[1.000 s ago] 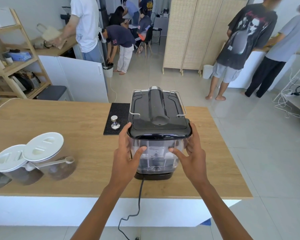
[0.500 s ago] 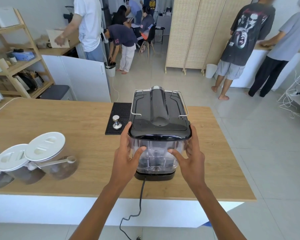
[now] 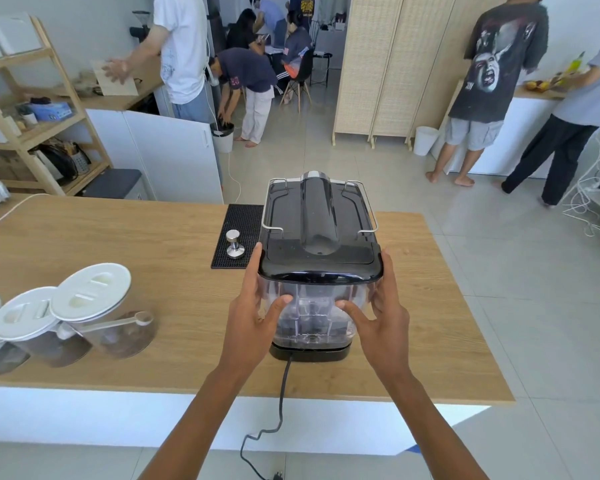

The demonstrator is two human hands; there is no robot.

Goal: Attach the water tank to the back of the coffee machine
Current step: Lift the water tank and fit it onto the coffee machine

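Power cord (image 3: 282, 386) hangs off the near tabletop (image 3: 136, 237) edge at bottom centre and runs down to a plug near the floor.

Both forearms come up from the bottom of the frame. Left hand (image 3: 253, 317) is on the left side of the clear water tank (image 3: 314, 313), fingers (image 3: 255, 268) spread up the left wall to the black lid edge, thumb pressed on the near face. Right hand (image 3: 381, 318) mirrors it on the right wall, fingers spread, thumb on the near face. Both hands grip the tank.

Tank sits at frame centre, against the back of the black coffee machine (image 3: 317, 223), upright on the machine's black base. Can't tell if it's fully seated.

Lower left: three clear canisters (image 3: 94, 310) with white lids, tilted, dark contents, a scoop clipped on the nearest one.

Left of the machine: black rubber mat (image 3: 238, 233) with a metal tamper (image 3: 234, 244) standing on it. Mat is just beside the machine.

Machine top has wire rails on both sides and a raised centre hump.

Beyond the tabletop: wooden shelf (image 3: 32, 109) upper left, white cabinets, woven folding screen (image 3: 395, 64) upper centre-right, several people standing on the tiled floor.
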